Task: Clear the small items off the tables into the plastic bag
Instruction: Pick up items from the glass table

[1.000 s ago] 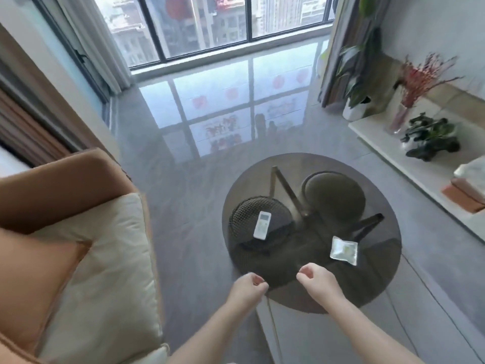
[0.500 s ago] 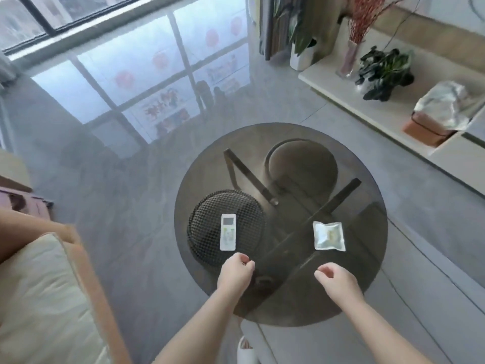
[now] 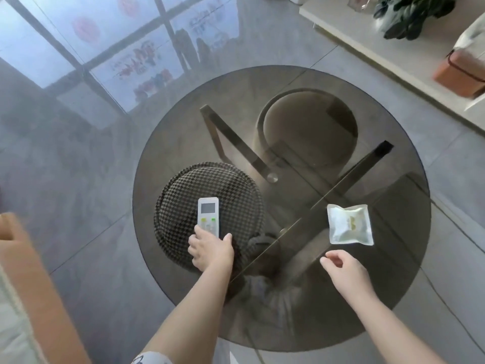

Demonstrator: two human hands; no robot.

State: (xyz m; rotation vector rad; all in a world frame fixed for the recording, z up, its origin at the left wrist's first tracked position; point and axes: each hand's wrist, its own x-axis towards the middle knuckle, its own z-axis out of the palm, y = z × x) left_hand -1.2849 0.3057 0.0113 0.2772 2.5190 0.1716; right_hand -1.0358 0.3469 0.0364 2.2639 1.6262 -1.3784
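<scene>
Nearest the camera, two bare forearms reach forward over the near rim of a round smoked-glass surface (image 3: 393,106). The left hand (image 3: 211,249) lies on the glass with its fingers spread over the near end of a white remote control (image 3: 208,216), thumb out to the right; the fingers touch the remote's lower end, but whether they have curled round it cannot be told, so the state of that grip is unclear. The right hand (image 3: 346,269) hovers just above the glass, loosely curled, holding nothing, its grip relaxed and empty. Just beyond its fingertips, near but apart, lies a small sealed white packet (image 3: 350,224), flat on the glass toward the right side.

The remote lies lengthwise, pointing away from the person, its display at the far end, on the left half of the glass. Seen through the glass directly beneath it is a round stool with a houndstooth-patterned seat (image 3: 183,206). Further back, also under the glass, stands a second round stool with a plain beige seat (image 3: 307,127), and dark crossing table legs (image 3: 231,137) run between them.

At the left edge is a corner of an orange sofa (image 3: 34,285) with a pale cushion. Beyond the glass lies glossy grey tiled floor (image 3: 78,166) reflecting a window. At far right, a low pale shelf (image 3: 367,40) carries a dark-leaved plant (image 3: 412,14) and an orange box (image 3: 459,74).
</scene>
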